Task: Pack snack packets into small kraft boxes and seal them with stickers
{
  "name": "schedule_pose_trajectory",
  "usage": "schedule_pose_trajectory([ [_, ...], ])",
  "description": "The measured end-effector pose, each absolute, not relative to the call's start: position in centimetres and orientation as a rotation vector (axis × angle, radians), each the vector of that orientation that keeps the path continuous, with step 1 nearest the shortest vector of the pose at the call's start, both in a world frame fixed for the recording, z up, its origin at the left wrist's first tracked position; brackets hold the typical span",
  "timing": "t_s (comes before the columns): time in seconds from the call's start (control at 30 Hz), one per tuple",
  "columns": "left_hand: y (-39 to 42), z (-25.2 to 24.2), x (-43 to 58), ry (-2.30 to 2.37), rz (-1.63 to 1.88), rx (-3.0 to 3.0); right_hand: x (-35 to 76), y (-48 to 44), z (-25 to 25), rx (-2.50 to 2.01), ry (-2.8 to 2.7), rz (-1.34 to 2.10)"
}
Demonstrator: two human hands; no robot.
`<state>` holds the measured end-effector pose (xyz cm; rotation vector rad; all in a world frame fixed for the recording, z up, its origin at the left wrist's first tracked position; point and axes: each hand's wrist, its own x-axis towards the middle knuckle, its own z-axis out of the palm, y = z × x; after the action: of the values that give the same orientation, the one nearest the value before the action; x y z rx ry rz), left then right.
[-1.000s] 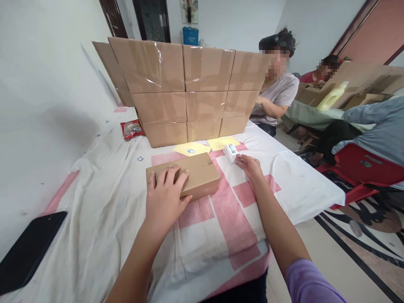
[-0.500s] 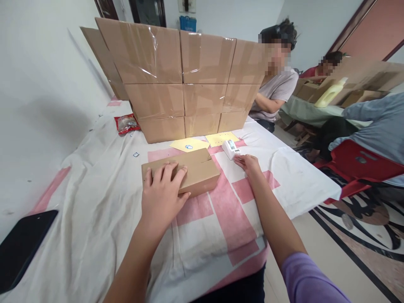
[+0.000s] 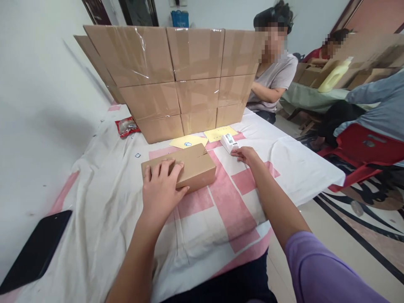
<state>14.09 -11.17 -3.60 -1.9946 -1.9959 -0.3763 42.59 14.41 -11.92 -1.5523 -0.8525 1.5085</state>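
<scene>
The left hand [image 3: 162,181] lies spread over the top of a small cardboard box [image 3: 197,162], its fingers parted and slightly bent, palm down, the thumb lower along the near side; it rests on the box rather than closing around it. The right hand [image 3: 246,155] reaches forward with fingers close together, their tips at the near end of a white device [image 3: 229,143]; whether they pinch it or only touch it cannot be told. The right forearm slants in from a purple sleeve [image 3: 325,265], the left one rises bare from the lower edge.

The box, smooth, matte brown and rectangular, sits directly under the left hand. The device, hard-looking and compact with a small greenish panel on top, lies just beyond the right fingertips, to the right of the box. Behind them two flat yellow sheets [image 3: 188,141] lie end to end, the left one pointed and marked in blue. The surface [image 3: 303,172] wears a wrinkled white cloth with pink rectangles. Farther back stands a wall of taped cartons [image 3: 197,99], glossy where the clear tape catches light, with a crinkled red packet [image 3: 126,127] beside its left end.
</scene>
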Motion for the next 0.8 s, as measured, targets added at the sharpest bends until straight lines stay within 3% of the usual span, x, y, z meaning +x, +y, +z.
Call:
schedule_pose_trajectory([
  [0.8,-11.2,-1.9,15.3,-2.284,-0.431,-1.927,41.0,8.5,-9.7,-1.506,-0.947,1.416],
])
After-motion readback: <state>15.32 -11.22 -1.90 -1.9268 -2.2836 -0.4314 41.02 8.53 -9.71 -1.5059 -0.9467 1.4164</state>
